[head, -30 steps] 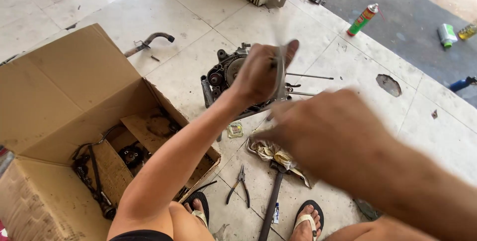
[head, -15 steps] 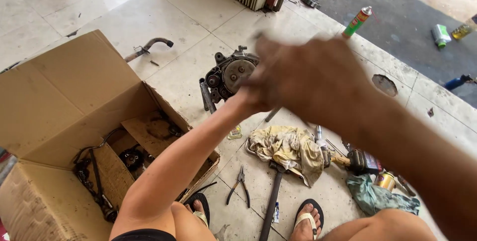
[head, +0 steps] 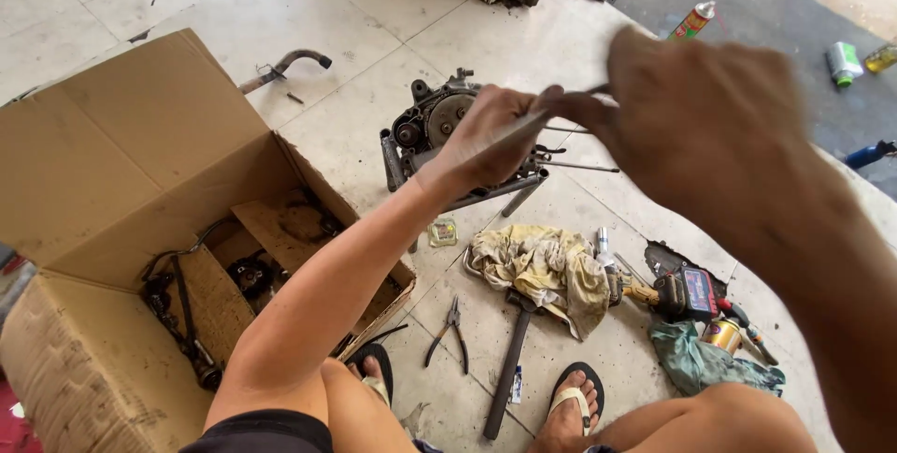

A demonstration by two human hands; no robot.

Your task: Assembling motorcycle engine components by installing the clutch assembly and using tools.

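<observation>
While both hands are lifted above the floor, I see the left hand (head: pixel 491 135) and the right hand (head: pixel 701 121) closed together on one thin metal rod (head: pixel 523 126), the left fingers wrapped on its lower part and the right fingertips pinching its upper end. The rod hangs just over the engine block (head: pixel 439 131), which stands on the tiles between the cardboard box (head: pixel 121 163) and the yellow rag (head: pixel 542 266). I judge the grip should be firm and the rod kept in line with the studs of the engine; tilting it could make it jam. Pliers (head: pixel 450 327) lie near the feet.
</observation>
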